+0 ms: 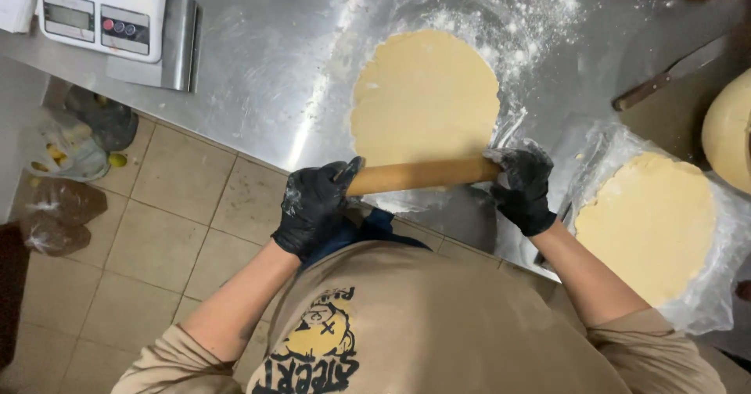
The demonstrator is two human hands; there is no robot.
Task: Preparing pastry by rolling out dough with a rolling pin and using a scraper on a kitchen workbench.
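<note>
Only the head camera here, looking straight down over the person's chest at a steel worktop (258, 57).

Both hands are in black gloves dusted with flour. The left hand (314, 206) is curled around the left end of a wooden rolling pin (422, 175), fingers wrapped over the top, thumb side tucked underneath where I can't really see it. The right hand (522, 187) grips the other end the same way, closed fairly tight, fingers bent down over the wood. So neither hand is open at all, both are clamped on the pin.

The pin lies across the near edge of a flat round sheet of pale yellow dough (425, 97), touching it right at the bottom rim. The dough sits on the floured part of the worktop, with loose flour scattered above and to the right of it.

Off to the right there's a second rolled dough round (645, 222) lying on clear plastic wrap, well apart from the hands. A digital kitchen scale (102, 10) sits top left, partly cut off by the frame.

Hard to make out: the pin's very ends are buried inside the gloves, and another pale lump (729, 132) at the right edge is cropped.
</note>
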